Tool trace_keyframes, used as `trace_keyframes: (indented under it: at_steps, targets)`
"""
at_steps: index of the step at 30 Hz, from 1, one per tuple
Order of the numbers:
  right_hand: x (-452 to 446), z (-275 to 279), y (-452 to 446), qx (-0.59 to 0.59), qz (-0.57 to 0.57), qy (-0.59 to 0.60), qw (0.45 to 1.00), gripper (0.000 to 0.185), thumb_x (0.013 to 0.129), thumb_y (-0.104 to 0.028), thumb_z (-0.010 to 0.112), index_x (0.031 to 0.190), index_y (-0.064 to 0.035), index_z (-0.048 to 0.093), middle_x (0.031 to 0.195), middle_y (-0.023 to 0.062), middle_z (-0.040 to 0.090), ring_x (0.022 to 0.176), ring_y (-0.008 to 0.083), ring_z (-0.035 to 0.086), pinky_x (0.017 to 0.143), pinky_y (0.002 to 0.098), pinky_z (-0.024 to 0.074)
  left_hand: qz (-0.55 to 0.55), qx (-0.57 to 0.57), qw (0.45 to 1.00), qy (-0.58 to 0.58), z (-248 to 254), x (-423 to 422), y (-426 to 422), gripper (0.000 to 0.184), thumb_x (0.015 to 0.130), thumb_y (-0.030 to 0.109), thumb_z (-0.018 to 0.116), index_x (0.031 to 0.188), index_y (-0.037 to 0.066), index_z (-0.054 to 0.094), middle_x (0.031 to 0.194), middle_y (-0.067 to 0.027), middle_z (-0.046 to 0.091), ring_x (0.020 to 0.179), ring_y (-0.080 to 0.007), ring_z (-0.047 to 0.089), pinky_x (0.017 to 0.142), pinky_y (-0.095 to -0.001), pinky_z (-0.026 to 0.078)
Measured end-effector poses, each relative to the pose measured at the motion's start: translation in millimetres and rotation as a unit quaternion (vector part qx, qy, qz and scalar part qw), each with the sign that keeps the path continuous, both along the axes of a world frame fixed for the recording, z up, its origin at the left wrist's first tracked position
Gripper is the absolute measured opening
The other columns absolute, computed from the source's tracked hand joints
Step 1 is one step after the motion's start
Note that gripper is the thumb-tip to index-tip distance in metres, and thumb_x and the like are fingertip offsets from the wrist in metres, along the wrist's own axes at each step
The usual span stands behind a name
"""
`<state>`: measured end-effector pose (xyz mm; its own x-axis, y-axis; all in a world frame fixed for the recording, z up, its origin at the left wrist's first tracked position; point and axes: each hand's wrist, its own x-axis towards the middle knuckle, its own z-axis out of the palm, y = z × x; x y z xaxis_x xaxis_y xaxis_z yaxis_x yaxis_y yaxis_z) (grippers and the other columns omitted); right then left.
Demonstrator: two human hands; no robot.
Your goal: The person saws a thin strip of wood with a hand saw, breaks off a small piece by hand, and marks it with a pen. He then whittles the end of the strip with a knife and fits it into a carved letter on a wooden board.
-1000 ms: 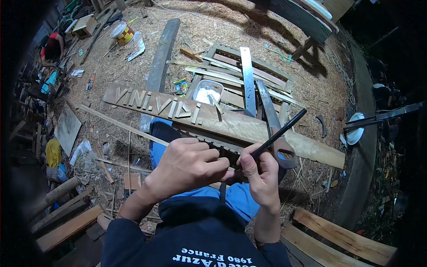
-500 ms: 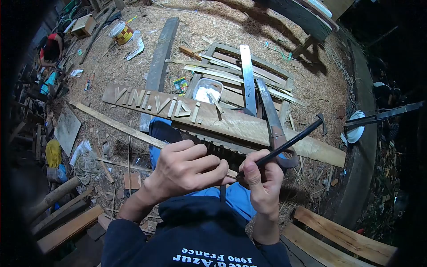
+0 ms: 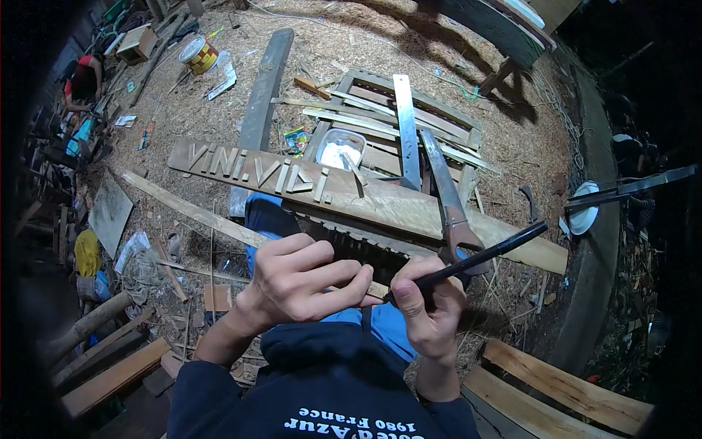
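Observation:
My left hand [image 3: 303, 282] is closed around a long thin wood strip [image 3: 190, 210], which runs out to the upper left. A black rod-like tool [image 3: 486, 254] is gripped in my right hand [image 3: 428, 296], its near end close to the strip's end by my left fingertips. Beyond both hands lies a wide board [image 3: 395, 205] bearing small wood pieces [image 3: 259, 172] laid out as letters. A handsaw [image 3: 442, 175] and a metal square [image 3: 406, 132] rest across or against the board's far side.
A plastic tub [image 3: 341, 149] sits on a slatted wooden frame [image 3: 468, 124]. A thick beam [image 3: 269, 88] lies beyond the board. A paint bucket [image 3: 199, 55] stands farther back. Another person [image 3: 86, 79] is at the far left. Planks [image 3: 570, 388] lie at the lower right.
The black tool has swung lower, its far end now pointing more to the right. The strip has shifted and tilted in my left hand, and its end shows between my hands.

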<state>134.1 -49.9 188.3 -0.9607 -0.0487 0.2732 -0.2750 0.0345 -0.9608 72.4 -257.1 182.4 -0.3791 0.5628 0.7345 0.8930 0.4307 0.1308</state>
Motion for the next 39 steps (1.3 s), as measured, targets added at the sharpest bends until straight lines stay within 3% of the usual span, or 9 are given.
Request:
trace_keyframes:
  at_steps: [31, 34, 36, 39]
  targets:
    - [0.3, 1.1, 7.4, 0.080, -0.045, 0.059, 0.994, 0.008, 0.097, -0.003, 0.071, 0.096, 0.0012, 0.065, 0.071, 0.0072, 0.062, 0.058, 0.0146, 0.057, 0.053, 0.0283, 0.0407, -0.023, 0.010, 1.000, -0.012, 1.6, -0.7, -1.8, 0.030, 0.078, 0.039, 0.086, 0.091, 0.014, 0.075, 0.078, 0.0085, 0.069, 0.058, -0.0079, 0.051, 0.051, -0.0228, 0.036]
    - [4.9, -12.7, 2.4, 0.027, -0.077, 0.044, 0.996, 0.008, 0.096, -0.003, 0.071, 0.095, 0.0011, 0.064, 0.072, 0.0064, 0.062, 0.059, 0.0133, 0.056, 0.052, 0.0274, 0.0384, -0.021, 0.019, 1.000, -0.011, 4.5, -2.5, -1.1, 0.029, 0.079, 0.039, 0.086, 0.091, 0.015, 0.076, 0.078, 0.0087, 0.069, 0.057, -0.0081, 0.051, 0.051, -0.0229, 0.036]
    - [5.6, -16.5, -1.9, -0.107, -0.130, 0.046, 0.985, 0.008, 0.095, -0.003, 0.071, 0.095, 0.0003, 0.064, 0.075, 0.0057, 0.063, 0.060, 0.0119, 0.053, 0.052, 0.0262, 0.0361, -0.020, 0.020, 0.999, -0.016, 4.9, -3.9, -1.5, 0.029, 0.079, 0.038, 0.086, 0.092, 0.015, 0.076, 0.078, 0.0088, 0.069, 0.057, -0.0082, 0.051, 0.051, -0.0230, 0.036]
    - [2.9, -8.2, 1.8, -0.031, -0.131, 0.096, 0.986, 0.008, 0.095, -0.003, 0.072, 0.095, -0.0002, 0.064, 0.078, 0.0056, 0.065, 0.059, 0.0106, 0.050, 0.051, 0.0250, 0.0345, -0.024, 0.020, 0.999, -0.027, 4.4, -6.3, -2.6, 0.029, 0.078, 0.039, 0.086, 0.093, 0.016, 0.077, 0.078, 0.0085, 0.070, 0.056, -0.0084, 0.051, 0.051, -0.0235, 0.036]
